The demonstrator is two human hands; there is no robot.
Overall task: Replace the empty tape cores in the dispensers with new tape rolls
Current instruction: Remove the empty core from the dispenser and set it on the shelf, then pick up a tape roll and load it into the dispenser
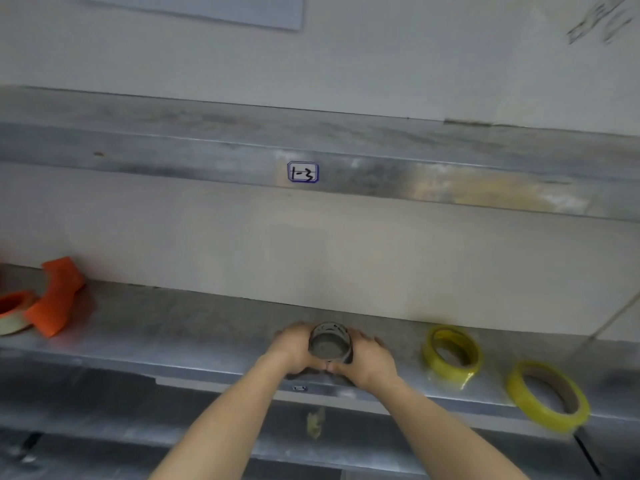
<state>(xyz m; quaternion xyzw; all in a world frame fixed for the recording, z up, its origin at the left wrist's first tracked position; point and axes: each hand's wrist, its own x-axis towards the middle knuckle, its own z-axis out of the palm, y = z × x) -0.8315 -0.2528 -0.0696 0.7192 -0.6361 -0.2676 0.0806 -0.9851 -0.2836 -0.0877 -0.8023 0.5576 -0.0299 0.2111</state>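
A grey ring-shaped tape core (329, 342) is held between both hands at the middle of the lower metal shelf (173, 334). My left hand (294, 348) grips its left side and my right hand (370, 362) grips its right side, thumbs meeting below it. Two yellow tape rolls lie to the right: one (450, 353) in loose wrapping, the other (547, 396) tilted over the shelf's front edge. At the far left an orange tape dispenser (57, 296) stands beside a tape roll with an orange hub (12, 311).
An upper metal shelf (381, 168) carries a small white label marked 1-3 (302, 172). A pale wall panel backs the lower shelf. A scrap of yellowish tape (316, 422) hangs below the shelf's front lip.
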